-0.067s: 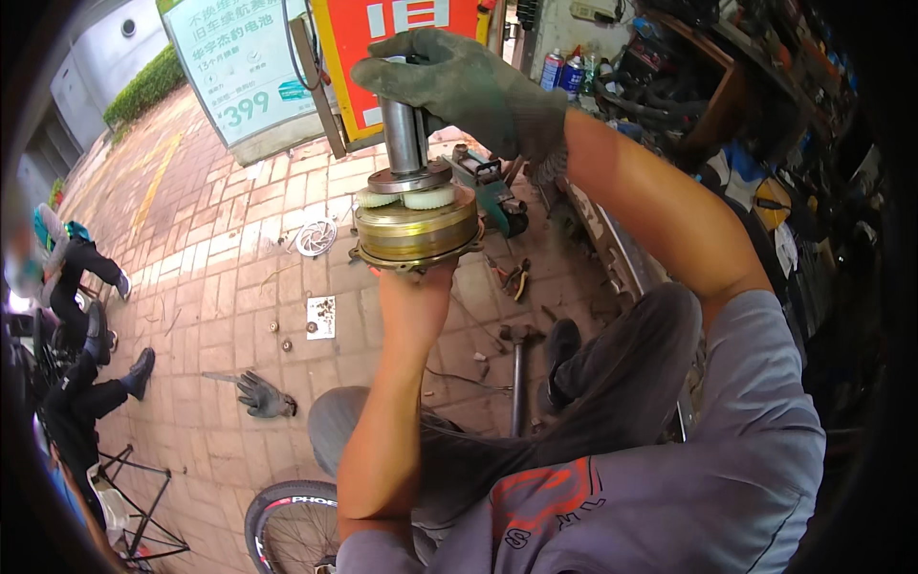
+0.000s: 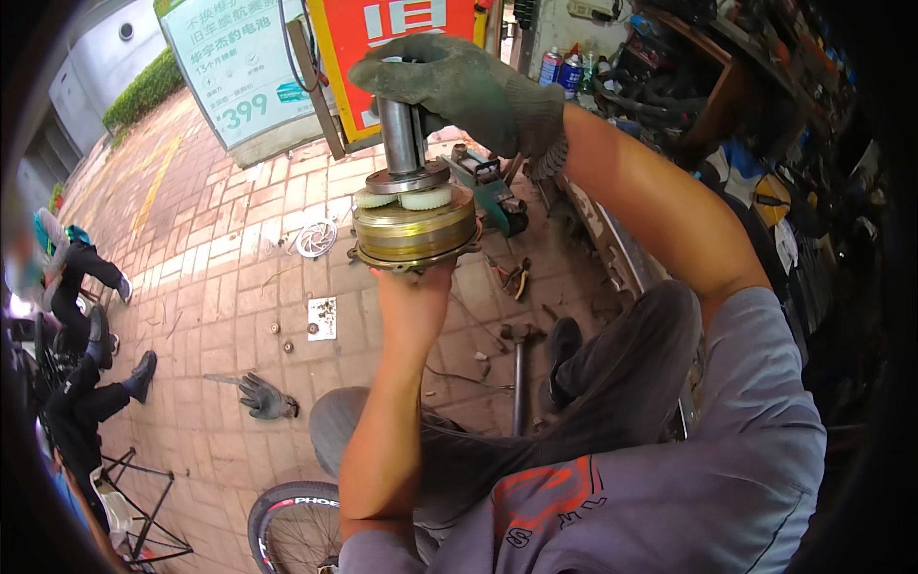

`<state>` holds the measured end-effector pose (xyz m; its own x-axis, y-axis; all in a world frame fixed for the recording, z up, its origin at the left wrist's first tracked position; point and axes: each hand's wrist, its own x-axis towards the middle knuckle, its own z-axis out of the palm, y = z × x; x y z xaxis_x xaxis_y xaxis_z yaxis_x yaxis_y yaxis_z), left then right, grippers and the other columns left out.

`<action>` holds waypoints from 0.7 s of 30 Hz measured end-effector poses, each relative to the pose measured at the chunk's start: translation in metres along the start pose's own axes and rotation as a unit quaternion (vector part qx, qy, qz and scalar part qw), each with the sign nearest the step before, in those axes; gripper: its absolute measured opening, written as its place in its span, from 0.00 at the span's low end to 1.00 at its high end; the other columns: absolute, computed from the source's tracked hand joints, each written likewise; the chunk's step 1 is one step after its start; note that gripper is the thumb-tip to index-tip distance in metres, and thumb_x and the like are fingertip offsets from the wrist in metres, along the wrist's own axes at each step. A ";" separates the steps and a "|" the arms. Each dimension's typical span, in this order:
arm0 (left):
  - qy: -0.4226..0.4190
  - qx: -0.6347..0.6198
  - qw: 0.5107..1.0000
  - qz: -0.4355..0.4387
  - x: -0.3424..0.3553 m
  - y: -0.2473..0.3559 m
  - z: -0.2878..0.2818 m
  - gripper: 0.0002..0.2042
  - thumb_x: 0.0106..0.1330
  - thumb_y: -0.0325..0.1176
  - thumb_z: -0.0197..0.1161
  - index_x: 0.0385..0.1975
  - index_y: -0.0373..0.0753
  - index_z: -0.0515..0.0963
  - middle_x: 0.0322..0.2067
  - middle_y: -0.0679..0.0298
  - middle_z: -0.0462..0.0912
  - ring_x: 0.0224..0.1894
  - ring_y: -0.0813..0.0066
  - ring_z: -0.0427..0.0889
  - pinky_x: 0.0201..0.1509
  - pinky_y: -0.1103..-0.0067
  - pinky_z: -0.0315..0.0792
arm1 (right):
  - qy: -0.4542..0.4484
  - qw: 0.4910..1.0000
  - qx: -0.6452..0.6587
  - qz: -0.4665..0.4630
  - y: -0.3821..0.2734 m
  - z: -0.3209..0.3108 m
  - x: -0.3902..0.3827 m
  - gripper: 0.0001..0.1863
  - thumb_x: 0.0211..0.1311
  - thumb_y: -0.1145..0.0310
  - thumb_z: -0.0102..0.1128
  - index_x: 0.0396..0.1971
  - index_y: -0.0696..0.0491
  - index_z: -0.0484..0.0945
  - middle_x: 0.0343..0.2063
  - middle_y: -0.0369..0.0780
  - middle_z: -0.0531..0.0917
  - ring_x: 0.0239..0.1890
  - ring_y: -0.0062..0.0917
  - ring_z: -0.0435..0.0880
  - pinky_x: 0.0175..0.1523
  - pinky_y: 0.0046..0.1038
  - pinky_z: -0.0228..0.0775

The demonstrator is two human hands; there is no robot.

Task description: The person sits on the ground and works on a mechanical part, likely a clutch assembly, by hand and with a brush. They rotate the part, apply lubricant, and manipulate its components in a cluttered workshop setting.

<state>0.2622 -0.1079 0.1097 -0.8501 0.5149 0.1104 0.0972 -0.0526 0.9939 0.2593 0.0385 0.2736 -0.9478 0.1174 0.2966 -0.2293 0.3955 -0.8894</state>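
Note:
My left hand (image 2: 413,297), bare, holds a gold-coloured round metal hub assembly (image 2: 413,234) from underneath, its fingers mostly hidden behind it. On top, white plastic gears (image 2: 426,198) show beneath a steel flange (image 2: 408,182) with an upright steel cylinder (image 2: 402,139). My right hand (image 2: 449,91), in a grey-green work glove, is closed over the upper end of that cylinder, which is partly hidden by the fingers.
On the paving lie a brake disc (image 2: 316,239), pliers (image 2: 519,279), a hammer (image 2: 518,383) and a loose glove (image 2: 263,394). A bicycle wheel (image 2: 277,507) is below. People (image 2: 86,354) sit left. Signboards (image 2: 234,67) stand ahead; cluttered shelves (image 2: 698,67) are right.
My gloved right hand is very slightly lower on the view, still on the cylinder. The hub assembly in my left hand is almost where it was.

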 end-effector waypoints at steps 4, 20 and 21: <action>-0.005 0.042 0.998 0.043 0.001 -0.003 0.000 0.11 0.56 0.27 0.62 0.39 0.33 0.77 0.33 0.58 0.82 0.35 0.67 0.79 0.40 0.75 0.72 | -0.086 0.852 -0.351 -0.379 0.023 -0.027 0.015 0.15 0.61 0.70 0.56 0.47 0.59 0.75 0.43 0.44 0.80 0.42 0.29 0.81 0.49 0.31 0.76; -0.001 0.175 0.964 0.202 -0.003 -0.006 0.005 0.12 0.56 0.26 0.60 0.41 0.34 0.76 0.38 0.55 0.81 0.42 0.59 0.79 0.46 0.72 0.71 | 0.016 0.990 0.050 -0.134 0.004 -0.007 -0.029 0.23 0.58 0.54 0.61 0.41 0.60 0.77 0.31 0.41 0.82 0.34 0.22 0.81 0.41 0.25 0.75; -0.014 0.153 0.972 0.178 -0.002 -0.007 0.001 0.12 0.56 0.26 0.60 0.41 0.35 0.76 0.39 0.55 0.81 0.43 0.58 0.79 0.47 0.71 0.71 | 0.037 0.989 0.064 -0.125 -0.002 -0.009 -0.030 0.23 0.58 0.53 0.61 0.41 0.60 0.77 0.31 0.41 0.82 0.34 0.22 0.81 0.42 0.25 0.75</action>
<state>0.2640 -0.1077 0.1026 -0.7208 0.5332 0.4429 0.5355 0.0227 0.8442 0.2905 0.0419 0.2699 -0.8407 0.0983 0.5325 -0.4847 0.3017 -0.8210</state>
